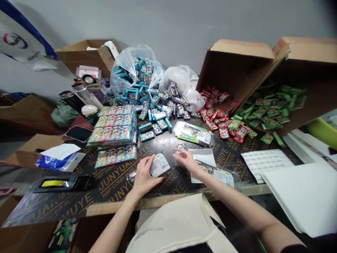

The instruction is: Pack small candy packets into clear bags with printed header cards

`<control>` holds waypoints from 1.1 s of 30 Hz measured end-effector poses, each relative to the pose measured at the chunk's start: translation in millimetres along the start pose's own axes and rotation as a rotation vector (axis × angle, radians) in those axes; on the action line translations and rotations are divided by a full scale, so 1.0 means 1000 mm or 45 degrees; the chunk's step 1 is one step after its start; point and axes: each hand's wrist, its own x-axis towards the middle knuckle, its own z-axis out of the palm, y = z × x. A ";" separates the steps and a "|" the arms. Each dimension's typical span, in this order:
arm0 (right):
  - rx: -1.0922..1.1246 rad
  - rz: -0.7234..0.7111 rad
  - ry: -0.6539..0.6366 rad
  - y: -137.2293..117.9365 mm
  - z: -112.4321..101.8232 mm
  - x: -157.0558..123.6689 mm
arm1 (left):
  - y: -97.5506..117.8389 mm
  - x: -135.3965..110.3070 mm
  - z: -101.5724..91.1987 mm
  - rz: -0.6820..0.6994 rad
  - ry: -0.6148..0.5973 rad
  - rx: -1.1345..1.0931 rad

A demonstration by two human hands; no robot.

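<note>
My left hand [144, 176] is closed round the near side of a small flat pack [159, 164] with a barcode label, held just above the dark board. Clear plastic stands out from the pack's right side. To its right, my right hand [187, 161] reaches in with its fingers apart and nothing visible in them. Just beyond those fingertips lies a small printed box [180, 147]. A flat printed packet [216, 172] rests on white paper under my right forearm. Something small and purple [131, 176] shows partly behind my left hand.
Stacks of wrapped boxes [113, 130] stand at left, near a tape dispenser [61, 183]. Behind are loose blue boxes [131, 94], purple boxes [173, 96], red boxes [214, 114] and green boxes [273, 105]. Clear-sleeved cards [195, 133] lie centre; white sheets [302, 193] sit right.
</note>
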 end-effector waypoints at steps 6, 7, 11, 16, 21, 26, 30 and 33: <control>-1.257 -0.519 0.160 0.011 -0.044 0.034 | -0.009 0.007 -0.006 -0.122 -0.072 0.107; -1.266 -0.550 0.146 0.012 -0.044 0.035 | -0.009 0.007 -0.005 -0.131 -0.083 0.127; -1.122 -0.760 0.097 0.000 -0.036 0.022 | -0.008 0.010 -0.003 -0.129 -0.107 0.189; -1.198 -0.835 -0.237 -0.026 -0.027 -0.004 | -0.001 0.021 -0.005 0.020 -0.179 0.161; -1.100 -0.840 -0.392 -0.034 -0.035 -0.008 | 0.006 0.033 -0.004 0.130 -0.280 0.094; -0.950 -0.884 -0.405 -0.029 -0.049 0.000 | 0.005 0.042 -0.002 0.164 -0.265 0.091; -0.824 -0.754 -0.112 -0.026 -0.043 -0.010 | 0.002 0.049 0.002 0.106 -0.178 0.128; -0.691 -0.623 -0.266 -0.027 -0.034 -0.019 | 0.006 0.051 0.008 0.123 -0.209 0.110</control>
